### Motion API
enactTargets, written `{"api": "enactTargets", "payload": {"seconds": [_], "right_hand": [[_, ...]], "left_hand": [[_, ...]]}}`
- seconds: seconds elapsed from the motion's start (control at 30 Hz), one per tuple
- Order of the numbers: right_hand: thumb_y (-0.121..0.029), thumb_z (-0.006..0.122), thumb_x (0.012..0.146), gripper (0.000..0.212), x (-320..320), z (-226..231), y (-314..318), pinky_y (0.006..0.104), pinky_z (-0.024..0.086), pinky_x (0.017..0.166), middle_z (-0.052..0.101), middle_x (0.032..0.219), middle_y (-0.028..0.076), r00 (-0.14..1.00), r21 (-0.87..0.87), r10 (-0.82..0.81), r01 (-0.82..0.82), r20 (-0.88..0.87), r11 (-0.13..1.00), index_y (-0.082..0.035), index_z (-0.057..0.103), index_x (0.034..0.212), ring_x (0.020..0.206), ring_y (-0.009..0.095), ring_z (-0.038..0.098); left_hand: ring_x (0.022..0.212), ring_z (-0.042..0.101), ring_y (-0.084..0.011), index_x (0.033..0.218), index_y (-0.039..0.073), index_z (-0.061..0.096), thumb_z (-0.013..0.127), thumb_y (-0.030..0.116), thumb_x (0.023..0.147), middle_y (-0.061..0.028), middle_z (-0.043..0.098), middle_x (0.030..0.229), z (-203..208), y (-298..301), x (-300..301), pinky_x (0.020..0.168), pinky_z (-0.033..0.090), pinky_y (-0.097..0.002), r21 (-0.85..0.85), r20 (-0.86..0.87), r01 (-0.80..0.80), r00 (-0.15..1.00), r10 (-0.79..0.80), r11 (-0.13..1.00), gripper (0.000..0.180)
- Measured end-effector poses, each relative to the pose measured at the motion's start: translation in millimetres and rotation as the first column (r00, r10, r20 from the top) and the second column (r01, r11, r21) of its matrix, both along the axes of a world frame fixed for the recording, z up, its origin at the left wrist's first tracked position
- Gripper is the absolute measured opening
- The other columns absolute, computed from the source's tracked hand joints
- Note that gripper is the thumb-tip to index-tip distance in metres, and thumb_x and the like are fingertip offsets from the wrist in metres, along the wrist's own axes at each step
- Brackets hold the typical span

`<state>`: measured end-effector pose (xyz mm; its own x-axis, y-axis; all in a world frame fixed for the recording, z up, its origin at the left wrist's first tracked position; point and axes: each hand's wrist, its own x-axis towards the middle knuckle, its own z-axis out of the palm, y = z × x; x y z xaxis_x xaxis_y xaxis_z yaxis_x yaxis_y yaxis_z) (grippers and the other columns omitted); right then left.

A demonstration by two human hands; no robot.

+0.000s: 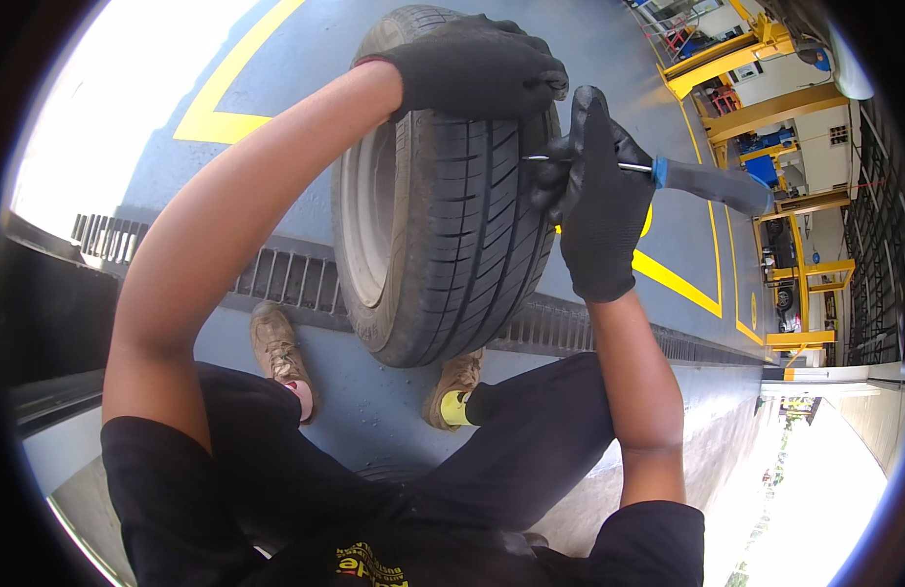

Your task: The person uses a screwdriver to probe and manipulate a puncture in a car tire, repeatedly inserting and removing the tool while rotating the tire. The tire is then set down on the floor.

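Note:
A car tyre on a light-coloured wheel rim stands upright in front of me, its black grooved tread (462, 225) facing me. Over the top of the tyre lies my left hand (477, 68) in a black glove, its fingers curled round the far right shoulder of the tread. Beside the right edge of the tread, my gloved right hand (601, 196) is closed on a screwdriver (712, 184) with a dark grey and blue handle. The handle points right, and the thin metal shaft passes among the fingers, with its tip at the tread grooves.
A metal drain grate (286, 279) crosses the blue-grey floor (316, 59) behind and beneath the tyre. Yellow lines (678, 284) mark the floor. Yellow lift posts (726, 59) stand at the far right. My shoes (276, 342) are on either side of the tyre's base.

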<state>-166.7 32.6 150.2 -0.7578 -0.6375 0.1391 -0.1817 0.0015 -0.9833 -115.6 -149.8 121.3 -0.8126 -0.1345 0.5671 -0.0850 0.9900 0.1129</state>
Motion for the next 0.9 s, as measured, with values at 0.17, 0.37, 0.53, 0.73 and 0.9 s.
{"api": "enactTargets", "payload": {"seconds": [0.17, 0.37, 0.53, 0.73, 0.9], "right_hand": [[-0.026, 0.07, 0.098, 0.023, 2.7, -10.6, 4.0, 0.0226, 0.045, 0.048, 0.062, 0.066, 0.001, 0.978, -0.021, 0.089, -0.095, -0.188, 0.995, -0.003, 0.069, 0.093, 0.052, 0.008, 0.058], [-0.022, 0.069, 0.099, 0.021, -9.5, -34.0, 2.2, 0.0198, 0.037, 0.049, 0.059, 0.067, -0.004, 0.832, -0.101, 0.042, -0.117, -0.553, 0.988, -0.003, 0.071, 0.09, 0.055, 0.002, 0.053], [-0.012, 0.068, 0.097, 0.012, -10.2, -34.1, 4.1, 0.021, 0.039, 0.051, 0.059, 0.069, -0.004, 0.752, -0.078, 0.066, -0.154, -0.656, 0.985, -0.001, 0.073, 0.095, 0.057, 0.002, 0.053], [0.004, 0.061, 0.094, 0.021, -6.4, -29.6, 7.7, 0.022, 0.044, 0.055, 0.064, 0.078, -0.001, 0.633, -0.009, 0.106, -0.175, -0.767, 0.984, 0.0, 0.074, 0.109, 0.063, 0.003, 0.057], [0.009, 0.06, 0.09, 0.037, -12.5, -30.5, 12.3, 0.0231, 0.049, 0.06, 0.069, 0.083, 0.002, 0.598, 0.056, 0.16, -0.189, -0.786, 0.98, -0.003, 0.073, 0.122, 0.067, 0.006, 0.06]], "left_hand": [[0.121, 0.063, -0.0296, 0.121, 0.015, 0.069, 0.061, 0.033, 0.091, -0.0115, 0.069, 0.123, 13.7, -9.0, 4.4, 0.105, 0.047, -0.0447, -0.011, 0.076, 0.17, 0.983, -0.169, 0.985, 0.036], [0.115, 0.064, -0.0326, 0.119, 0.012, 0.069, 0.066, 0.03, 0.086, -0.0144, 0.069, 0.119, 18.3, -8.5, 13.6, 0.101, 0.049, -0.0446, 0.012, -0.002, 0.273, 0.962, -0.273, 0.962, 0.038], [0.115, 0.064, -0.0328, 0.119, 0.012, 0.068, 0.064, 0.03, 0.089, -0.0141, 0.069, 0.12, 12.0, -10.8, 8.7, 0.1, 0.049, -0.045, -0.02, -0.003, 0.258, 0.966, -0.258, 0.966, 0.035], [0.115, 0.064, -0.0329, 0.119, 0.012, 0.068, 0.065, 0.029, 0.088, -0.014, 0.069, 0.119, 16.6, -7.8, 15.6, 0.099, 0.049, -0.0455, 0.021, 0.003, 0.257, 0.966, -0.258, 0.966, 0.036], [0.115, 0.065, -0.0331, 0.119, 0.012, 0.068, 0.067, 0.028, 0.086, -0.0137, 0.069, 0.119, 21.8, -3.7, 17.2, 0.099, 0.049, -0.0458, 0.031, 0.051, 0.251, 0.966, -0.252, 0.968, 0.036]]}}
